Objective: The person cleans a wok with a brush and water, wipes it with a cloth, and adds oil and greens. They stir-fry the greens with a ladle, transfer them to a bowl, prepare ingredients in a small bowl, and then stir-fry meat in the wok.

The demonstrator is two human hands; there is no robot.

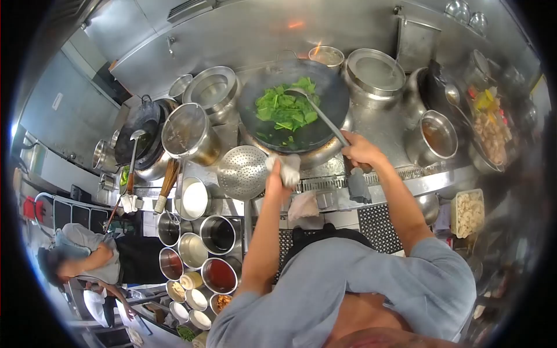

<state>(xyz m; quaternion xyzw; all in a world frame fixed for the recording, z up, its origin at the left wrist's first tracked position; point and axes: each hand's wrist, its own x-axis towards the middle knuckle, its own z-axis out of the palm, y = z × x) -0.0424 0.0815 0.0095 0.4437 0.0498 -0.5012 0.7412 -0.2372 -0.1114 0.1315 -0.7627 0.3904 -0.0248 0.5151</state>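
Observation:
A large dark wok (255,87) sits at the middle of the stove, with leafy greens (278,107) in it. My right hand (362,151) is closed around the handle of a metal ladle (325,119), whose bowl rests on the greens. At the wok's near edge my left hand (279,180) grips a folded white cloth (285,168). Just left of that hand lies a perforated metal strainer (242,172), its handle pointing down.
Pots of sauces stand at lower left, including a red one (220,275). Another wok (125,145) with a ladle is farther left, near a co-worker (93,255). A steel pot (430,136) and a tray of food (490,130) are at right.

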